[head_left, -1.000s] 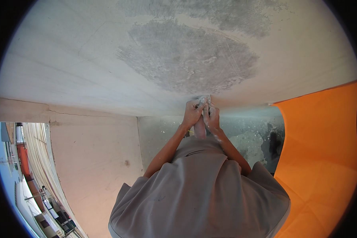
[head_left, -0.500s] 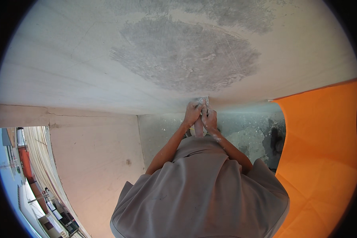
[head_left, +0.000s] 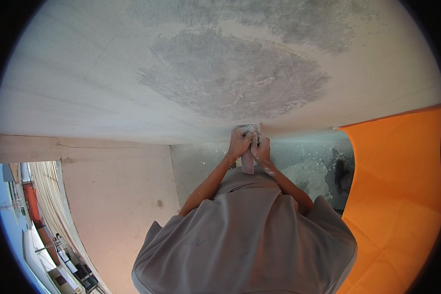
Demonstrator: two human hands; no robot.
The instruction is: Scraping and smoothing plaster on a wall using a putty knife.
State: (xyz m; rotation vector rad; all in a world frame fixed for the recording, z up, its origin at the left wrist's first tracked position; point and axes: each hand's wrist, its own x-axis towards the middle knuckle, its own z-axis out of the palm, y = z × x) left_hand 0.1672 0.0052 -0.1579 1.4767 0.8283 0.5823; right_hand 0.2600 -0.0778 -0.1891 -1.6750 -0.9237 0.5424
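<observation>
Dusted with white powder, my left hand (head_left: 239, 141) and my right hand (head_left: 260, 148) meet close to the plastered wall (head_left: 108, 93). Both are closed, fingertips together around a small pale piece at the wall, whose kind is hidden by the fingers. From between the palms hangs a flat pinkish-grey strip (head_left: 248, 162), perhaps sandpaper; its upper end is covered by the hands. Above the hands, a rough dark-grey patch (head_left: 235, 73) marks the lighter wall surface.
An orange sheet (head_left: 397, 181) hangs at the right. A pinkish side wall (head_left: 117, 206) with a crack stands left, beside an opening onto buildings outside. Below lies a grey floor (head_left: 299, 166) with pale stains. A dark object (head_left: 345, 179) sits by the orange sheet.
Both hands, still together, appear slightly lower and to the right in the picture. The wall patch has shifted down a little as well, so the view has tilted. More of the strip's lower end shows.
</observation>
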